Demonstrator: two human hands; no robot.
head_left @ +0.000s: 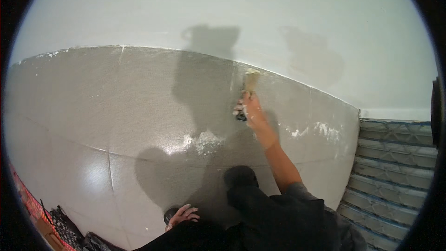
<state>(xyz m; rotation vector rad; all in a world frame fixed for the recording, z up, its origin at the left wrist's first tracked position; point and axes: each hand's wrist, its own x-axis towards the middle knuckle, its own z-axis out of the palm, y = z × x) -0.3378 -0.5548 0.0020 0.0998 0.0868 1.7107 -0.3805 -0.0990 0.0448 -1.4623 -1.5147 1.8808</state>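
Ahead of me, my right hand [247,107] is closed around a putty knife [252,81] with a fan-shaped, yellowish blade and a dark handle. The blade's wide end is at the floor's far edge, close to the foot of the white wall [139,9]. Whitish residue marks my fingers. My left hand [185,214] is low in the view beside a dark shoe, resting near my dark-clothed leg with its fingers apart and nothing visible in them. White powder and flakes [204,143] lie on the grey tiled floor [144,93] between my hands.
More white smears [327,131] mark the floor on the right. Beyond them is a ribbed metal surface [395,162] with crossed bars. Black plastic and red netted material [35,204] lie at the lower left. A dark rounded object [436,111] shows at the right rim.
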